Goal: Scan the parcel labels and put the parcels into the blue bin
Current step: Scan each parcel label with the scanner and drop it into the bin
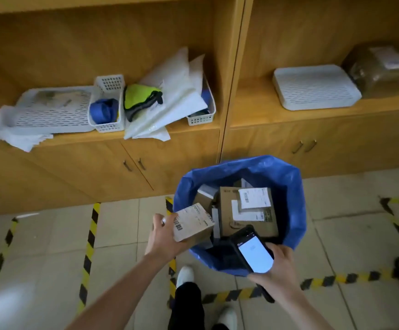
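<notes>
Parcels are already piling up in the blue bin (289,186): a large cardboard box (248,210) with white labels is lying on top of several smaller ones. The left hand (162,236) is gripping a small labelled parcel (192,222), its fingers clamped round the near end, and is holding it at the bin's left rim, partly over the opening. The right hand (279,270) is holding a handheld scanner (253,251) over the bin's near side, fingers curled round its body and the lit screen facing up. Whether this label is scanned cannot be told, but the parcel looks about ready to drop in. More work is likely waiting. White mailer bags (170,96) are leaning in a basket (201,119) on the shelf (98,136), and a brown wrapped parcel (381,67) is sitting further right.
</notes>
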The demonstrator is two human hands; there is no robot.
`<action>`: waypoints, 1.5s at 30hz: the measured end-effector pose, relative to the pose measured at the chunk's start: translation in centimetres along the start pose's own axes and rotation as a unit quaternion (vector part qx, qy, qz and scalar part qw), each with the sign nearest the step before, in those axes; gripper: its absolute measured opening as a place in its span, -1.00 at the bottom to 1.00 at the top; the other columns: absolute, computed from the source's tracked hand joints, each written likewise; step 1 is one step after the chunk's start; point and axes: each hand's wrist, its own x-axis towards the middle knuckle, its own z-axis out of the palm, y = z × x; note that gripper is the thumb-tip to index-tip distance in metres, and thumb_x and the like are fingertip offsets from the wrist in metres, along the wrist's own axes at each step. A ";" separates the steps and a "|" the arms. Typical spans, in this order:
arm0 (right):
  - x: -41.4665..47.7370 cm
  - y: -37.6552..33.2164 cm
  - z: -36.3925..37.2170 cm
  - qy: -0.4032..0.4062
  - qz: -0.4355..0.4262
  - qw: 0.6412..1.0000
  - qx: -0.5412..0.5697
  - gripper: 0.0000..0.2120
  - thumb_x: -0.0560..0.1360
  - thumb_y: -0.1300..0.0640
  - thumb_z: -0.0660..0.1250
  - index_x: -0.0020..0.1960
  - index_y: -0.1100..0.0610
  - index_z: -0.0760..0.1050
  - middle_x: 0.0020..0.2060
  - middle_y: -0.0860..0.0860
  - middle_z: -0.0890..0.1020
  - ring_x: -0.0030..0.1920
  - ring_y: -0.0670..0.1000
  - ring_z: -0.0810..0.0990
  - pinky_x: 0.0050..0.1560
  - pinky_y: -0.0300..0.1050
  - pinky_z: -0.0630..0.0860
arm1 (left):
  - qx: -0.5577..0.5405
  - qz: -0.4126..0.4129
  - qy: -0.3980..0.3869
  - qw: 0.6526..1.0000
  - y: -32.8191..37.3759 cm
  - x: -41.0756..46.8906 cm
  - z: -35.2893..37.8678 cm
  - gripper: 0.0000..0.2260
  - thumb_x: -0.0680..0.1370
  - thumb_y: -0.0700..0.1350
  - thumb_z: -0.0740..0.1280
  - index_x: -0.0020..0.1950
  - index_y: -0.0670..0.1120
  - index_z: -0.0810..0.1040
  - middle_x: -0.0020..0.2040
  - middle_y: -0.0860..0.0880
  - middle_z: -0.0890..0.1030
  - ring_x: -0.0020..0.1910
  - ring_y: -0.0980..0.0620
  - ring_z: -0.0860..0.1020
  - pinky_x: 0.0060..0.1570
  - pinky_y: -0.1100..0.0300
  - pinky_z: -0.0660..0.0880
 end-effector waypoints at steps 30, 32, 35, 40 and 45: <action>16.6 3.3 16.0 0.053 0.172 0.976 0.121 -0.24 0.14 0.15 0.61 0.28 0.08 0.39 0.13 -0.10 0.27 0.02 -0.14 0.37 -0.14 -0.36 0.34 | 0.138 -0.078 -0.261 0.952 -5.9 22.9 20.0 0.00 0.30 0.09 0.55 0.52 0.16 -0.06 0.38 -0.12 0.02 0.26 -0.21 0.34 0.22 -0.08 0.45; 16.2 2.9 15.4 0.055 0.172 0.977 0.115 -0.24 0.15 0.15 0.60 0.29 0.07 0.38 0.13 -0.11 0.26 0.00 -0.14 0.37 -0.08 -0.27 0.36 | 0.157 -0.048 -0.296 0.941 -5.7 22.5 19.0 0.00 0.34 0.03 0.55 0.54 0.18 -0.08 0.44 -0.11 -0.05 0.27 -0.22 0.36 0.22 -0.06 0.46; 15.1 2.0 14.3 0.049 0.166 0.980 0.101 -0.23 0.14 0.17 0.60 0.29 0.05 0.39 0.15 -0.09 0.27 -0.06 -0.18 0.33 -0.02 -0.19 0.38 | 0.159 -0.021 -0.297 0.942 -4.7 21.8 17.2 -0.06 0.38 0.02 0.52 0.55 0.16 -0.06 0.47 -0.09 -0.05 0.23 -0.22 0.43 0.15 -0.04 0.51; 12.5 -0.1 12.3 0.044 0.139 0.985 0.090 -0.22 0.12 0.19 0.61 0.29 0.07 0.41 0.18 -0.02 0.32 -0.13 -0.29 0.35 0.09 -0.05 0.46 | 0.129 0.044 -0.222 0.966 -2.9 19.7 13.2 -0.27 0.45 0.04 0.43 0.52 0.10 0.11 0.33 -0.08 0.29 0.19 -0.15 0.49 0.12 -0.09 0.51; 9.8 -2.5 10.1 0.008 0.094 0.994 0.061 -0.25 0.11 0.19 0.59 0.25 0.10 0.41 0.11 -0.02 0.31 -0.07 -0.10 0.33 0.13 0.06 0.47 | 0.051 0.031 -0.130 0.990 -3.1 15.1 7.8 -0.49 0.51 -0.01 0.37 0.42 0.02 0.32 0.20 -0.07 0.49 0.14 -0.08 0.53 0.10 -0.06 0.51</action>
